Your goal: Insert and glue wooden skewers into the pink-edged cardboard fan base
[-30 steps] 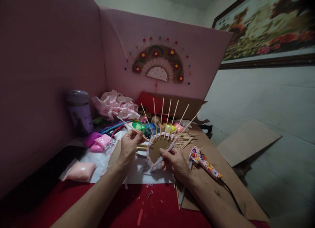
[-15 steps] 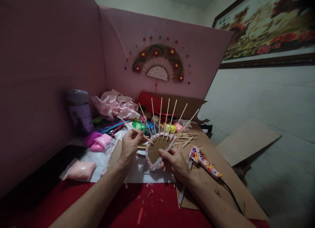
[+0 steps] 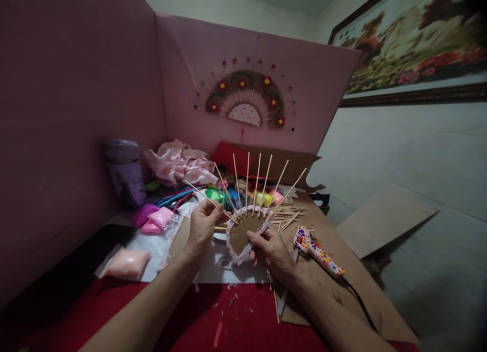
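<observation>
My right hand (image 3: pixel 269 248) pinches the lower right edge of a rounded cardboard piece (image 3: pixel 243 235) trimmed with pale patterned cloth. Several thin wooden sticks (image 3: pixel 259 182) fan upward from its top edge. Between the thumb and fingers of my left hand (image 3: pixel 207 222) is another wooden stick (image 3: pixel 196 189), slanting up to the left; its lower end meets the upper left rim of the cardboard. Whether that end is fixed there I cannot tell. Right of my right hand, a flower-patterned glue gun (image 3: pixel 317 251) lies on a brown cardboard sheet (image 3: pixel 357 291).
Loose sticks (image 3: pixel 291 215) lie behind my right hand. Bags of coloured clay (image 3: pixel 125 263), a purple tumbler (image 3: pixel 125 174) and crumpled pink cloth (image 3: pixel 178 162) are at the left. A decorated half-round fan (image 3: pixel 243 98) hangs on the pink panel behind. Scraps litter the red cloth (image 3: pixel 182 316).
Both hands keep the same hold on the stick and the cardboard piece. The view has shifted very slightly; otherwise nothing visibly differs.
</observation>
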### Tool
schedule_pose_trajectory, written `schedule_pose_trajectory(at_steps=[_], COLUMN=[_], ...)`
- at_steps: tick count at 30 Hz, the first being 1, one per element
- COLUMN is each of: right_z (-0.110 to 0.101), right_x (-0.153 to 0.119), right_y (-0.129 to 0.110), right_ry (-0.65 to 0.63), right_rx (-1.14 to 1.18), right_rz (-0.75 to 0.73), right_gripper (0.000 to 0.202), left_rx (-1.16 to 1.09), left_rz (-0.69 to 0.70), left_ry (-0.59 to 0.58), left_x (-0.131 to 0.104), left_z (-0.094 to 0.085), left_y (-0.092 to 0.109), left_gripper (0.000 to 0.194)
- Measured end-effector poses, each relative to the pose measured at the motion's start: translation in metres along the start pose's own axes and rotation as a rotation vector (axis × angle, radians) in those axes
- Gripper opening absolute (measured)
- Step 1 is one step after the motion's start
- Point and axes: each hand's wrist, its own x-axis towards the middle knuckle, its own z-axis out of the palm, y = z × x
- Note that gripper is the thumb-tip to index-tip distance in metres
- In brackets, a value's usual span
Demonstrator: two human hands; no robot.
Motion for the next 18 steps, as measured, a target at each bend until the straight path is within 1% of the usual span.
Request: schedule_pose_trajectory(at_steps=[5,11,18], right_z=[0.0009,0.0000,-0.0016], right_x=[-0.0005,-0.0013,-0.0012], right_y=[-0.0025,-0.0020,-0.0028], right_ry=[-0.023,-0.025,-0.040], right_rx=[0.005,0.005,-0.025], right_rz=[-0.004,-0.017,0.023], right_gripper=[0.030,0.029,0.033], left_rx=[0.011,0.004,-0.005], left_rz=[-0.005,-0.031,-0.047], left_ry=[0.002,-0.023,-0.027], left_x=[-0.0001,-0.0004,-0.0012], left_z=[-0.0004,-0.0004,0.0000], left_y=[0.0005,0.0035,0.0070], left_gripper=[0.036,0.037,0.038])
